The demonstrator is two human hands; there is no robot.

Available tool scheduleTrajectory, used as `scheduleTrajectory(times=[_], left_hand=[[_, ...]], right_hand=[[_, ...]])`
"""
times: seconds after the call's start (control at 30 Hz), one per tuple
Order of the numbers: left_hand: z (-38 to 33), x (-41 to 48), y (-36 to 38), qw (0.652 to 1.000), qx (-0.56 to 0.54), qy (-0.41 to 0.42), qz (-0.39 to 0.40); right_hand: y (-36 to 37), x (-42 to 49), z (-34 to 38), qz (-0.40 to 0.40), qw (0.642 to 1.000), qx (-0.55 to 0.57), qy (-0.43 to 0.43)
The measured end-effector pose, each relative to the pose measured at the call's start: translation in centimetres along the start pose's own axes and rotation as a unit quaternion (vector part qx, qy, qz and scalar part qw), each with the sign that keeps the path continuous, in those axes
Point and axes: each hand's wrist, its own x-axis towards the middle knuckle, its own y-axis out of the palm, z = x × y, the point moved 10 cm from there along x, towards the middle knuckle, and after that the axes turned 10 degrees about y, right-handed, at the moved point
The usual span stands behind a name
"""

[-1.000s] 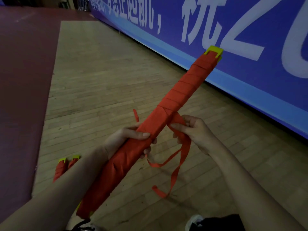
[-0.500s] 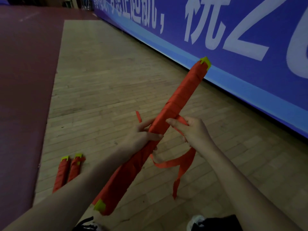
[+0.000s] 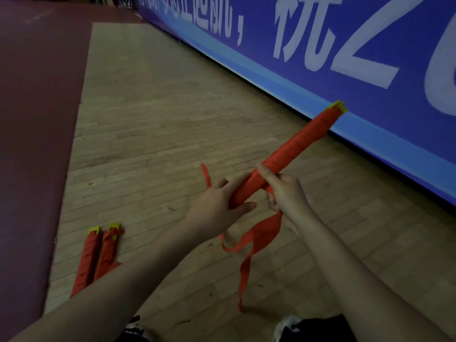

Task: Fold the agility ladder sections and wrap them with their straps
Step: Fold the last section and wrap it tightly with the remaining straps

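The left hand [image 3: 217, 208] grips the folded ladder bundle [image 3: 291, 149]. The right hand [image 3: 287, 191] pinches its orange strap [image 3: 259, 233]. Each turn should probably be pulled taut, overlapping the one before.

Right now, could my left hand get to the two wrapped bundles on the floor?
Probably, yes: the floor bundles lie beside your left forearm with only bare floor between. But the left hand grips the held bundle, so it must let go first.

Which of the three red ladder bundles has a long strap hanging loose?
The bundle gripped by the left hand: its strap dangles below the right hand. The two floor bundles show no long tail.
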Motion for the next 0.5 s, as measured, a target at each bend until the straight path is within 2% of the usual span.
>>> scheduleTrajectory(times=[0.07, 0.17, 0.23, 0.37, 0.43, 0.5], left_hand=[[0.8, 0.3, -0.1, 0.985, -0.171, -0.031, -0.022], [2.1, -0.1, -0.1, 0.925, -0.360, -0.120, -0.019], [2.1, -0.7, 0.3, 0.889, -0.433, -0.147, 0.025], [0.9, -2.2, 2.6, 0.808, -0.541, -0.164, 0.165], [0.4, -2.5, 3.1, 0.770, -0.590, -0.148, 0.193], [-0.2, -2.5, 2.8, 0.736, -0.638, -0.126, 0.190]], right_hand=[[0.2, 0.1, 0.0, 0.012, 1.000, 0.012, 0.004], [0.5, 0.1, 0.4, 0.045, 0.998, 0.040, -0.008], [0.7, -0.1, 1.0, 0.071, 0.995, 0.068, -0.030], [1.1, -0.8, 2.3, 0.108, 0.986, 0.108, -0.071], [1.4, -1.0, 2.5, 0.125, 0.982, 0.116, -0.078], [1.8, -1.1, 2.6, 0.143, 0.980, 0.114, -0.081]])
